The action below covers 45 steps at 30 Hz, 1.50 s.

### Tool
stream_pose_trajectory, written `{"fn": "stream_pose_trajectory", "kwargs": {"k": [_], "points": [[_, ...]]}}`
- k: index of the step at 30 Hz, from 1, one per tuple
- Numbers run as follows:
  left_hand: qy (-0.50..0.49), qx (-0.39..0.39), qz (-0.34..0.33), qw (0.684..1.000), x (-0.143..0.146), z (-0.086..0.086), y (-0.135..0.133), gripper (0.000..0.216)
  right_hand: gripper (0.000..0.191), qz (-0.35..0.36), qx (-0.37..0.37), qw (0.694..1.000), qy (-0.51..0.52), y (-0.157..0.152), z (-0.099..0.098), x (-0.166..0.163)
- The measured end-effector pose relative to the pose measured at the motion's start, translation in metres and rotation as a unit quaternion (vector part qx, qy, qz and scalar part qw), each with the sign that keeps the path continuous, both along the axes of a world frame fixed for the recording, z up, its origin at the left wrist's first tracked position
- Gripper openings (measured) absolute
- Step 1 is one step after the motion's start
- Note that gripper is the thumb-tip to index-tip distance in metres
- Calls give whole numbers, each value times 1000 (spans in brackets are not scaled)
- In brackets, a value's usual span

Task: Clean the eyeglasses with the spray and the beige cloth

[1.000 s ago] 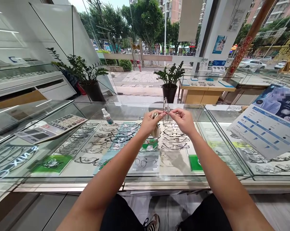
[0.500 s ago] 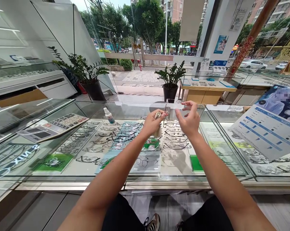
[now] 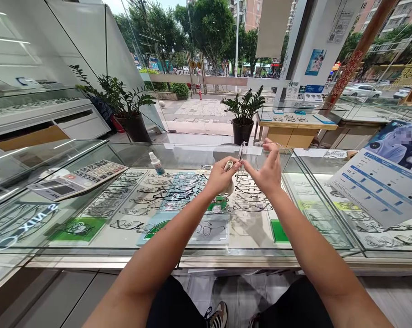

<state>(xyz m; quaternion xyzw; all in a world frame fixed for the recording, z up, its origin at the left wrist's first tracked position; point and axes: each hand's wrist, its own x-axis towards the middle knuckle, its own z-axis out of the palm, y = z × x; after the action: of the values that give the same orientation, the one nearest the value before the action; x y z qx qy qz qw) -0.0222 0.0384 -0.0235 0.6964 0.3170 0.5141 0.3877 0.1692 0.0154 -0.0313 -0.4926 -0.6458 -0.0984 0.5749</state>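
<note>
Above the glass display counter I hold a thin-framed pair of glasses upright between both hands. My left hand pinches the frame at its left side and also keeps a small pale cloth bunched in its fingers. My right hand touches the frame's right side with thumb and forefinger, its other fingers raised and spread. Rows of spectacle frames lie inside the case under my hands.
A small spray bottle and a calculator stand on the counter to the left. A tilted poster board rests at the right. Two potted plants and another display table are beyond the counter.
My right hand let go of the frame, opened and lifted, then came back to its right side. The glasses have risen slightly. My left hand kept its pinch.
</note>
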Motion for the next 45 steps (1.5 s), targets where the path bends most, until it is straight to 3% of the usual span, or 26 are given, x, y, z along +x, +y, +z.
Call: {"fn": "stream_pose_trajectory", "kwargs": {"k": [13,27,32,36,39,45], "points": [[-43,-32,-16,998,3,-4,1,49,57,-2,3,1000,-7,-5,5,-2],[-187,-64,55,979,1,-2,14,52,59,-31,-59,997,-43,-1,2,1],[-192,-55,82,976,0,-3,16,52,56,-45,-73,993,-75,-1,-1,-1],[-166,-47,48,984,-1,-3,16,49,48,-48,-70,993,-82,-4,0,-4],[-130,-12,42,991,-2,-1,13,46,31,-8,-57,995,-83,-8,4,-9],[-74,39,17,996,-3,5,6,43,34,146,-66,983,-84,-9,5,-17]]}}
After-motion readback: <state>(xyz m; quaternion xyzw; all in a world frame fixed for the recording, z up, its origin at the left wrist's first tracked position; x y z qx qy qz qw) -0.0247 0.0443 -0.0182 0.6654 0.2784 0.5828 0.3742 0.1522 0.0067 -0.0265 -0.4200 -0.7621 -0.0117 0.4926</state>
